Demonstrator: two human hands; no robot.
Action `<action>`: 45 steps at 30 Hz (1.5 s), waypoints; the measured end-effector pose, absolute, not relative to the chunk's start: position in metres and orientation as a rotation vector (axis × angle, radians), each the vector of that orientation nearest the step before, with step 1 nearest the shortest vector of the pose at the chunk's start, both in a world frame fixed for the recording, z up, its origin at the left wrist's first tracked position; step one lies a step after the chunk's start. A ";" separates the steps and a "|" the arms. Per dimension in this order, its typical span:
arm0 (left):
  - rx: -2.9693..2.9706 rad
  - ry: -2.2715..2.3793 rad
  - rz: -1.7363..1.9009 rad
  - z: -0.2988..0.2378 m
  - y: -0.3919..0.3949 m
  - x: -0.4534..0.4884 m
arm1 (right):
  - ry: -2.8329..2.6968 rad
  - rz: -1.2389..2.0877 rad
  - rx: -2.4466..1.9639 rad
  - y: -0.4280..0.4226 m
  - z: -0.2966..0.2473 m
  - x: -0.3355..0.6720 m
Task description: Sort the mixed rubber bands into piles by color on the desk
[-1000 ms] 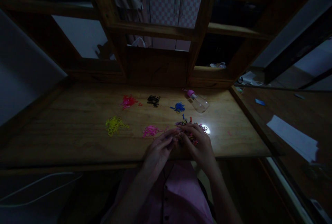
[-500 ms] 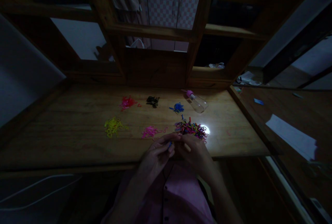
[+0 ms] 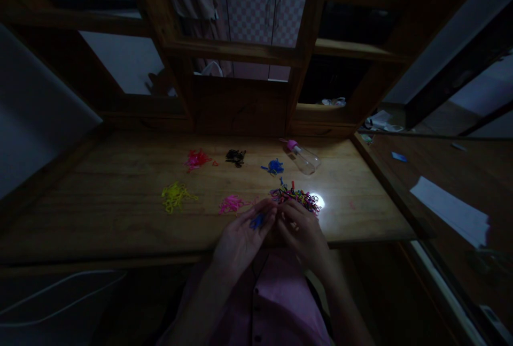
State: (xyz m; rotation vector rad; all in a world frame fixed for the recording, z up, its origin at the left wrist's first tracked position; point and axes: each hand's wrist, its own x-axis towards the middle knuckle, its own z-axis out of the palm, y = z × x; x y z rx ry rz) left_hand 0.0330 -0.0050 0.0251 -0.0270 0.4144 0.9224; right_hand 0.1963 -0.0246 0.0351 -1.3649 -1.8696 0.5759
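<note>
Several blue rubber bands [image 3: 256, 221] lie in my left hand [image 3: 237, 243], its palm turned up and its fingers curled around them. My right hand [image 3: 304, 231] meets the left fingertips in a pinch; whatever it holds is too small and dark to see. Just beyond the hands is a mixed heap of coloured bands [image 3: 295, 196], its near edge partly hidden by my right fingers. Sorted piles of bands lie about: pink [image 3: 231, 204], yellow [image 3: 175, 196], red [image 3: 197, 159], black [image 3: 235, 157] and blue [image 3: 274, 167].
A clear bottle with a pink cap [image 3: 304, 160] lies on its side on the wooden desk [image 3: 120, 175]. Shelving rises at the back. On a lower surface to the right are white papers [image 3: 451, 211] and a small blue card [image 3: 399, 156]. The room is dim.
My left hand has opened out somewhat, so more blue bands show in its palm. The right fingers have shifted slightly at the left fingertips. The piles stay as they were.
</note>
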 end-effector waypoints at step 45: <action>2.768 0.970 0.671 0.026 0.159 0.057 | -0.917 0.340 -1.539 -0.021 -0.008 0.248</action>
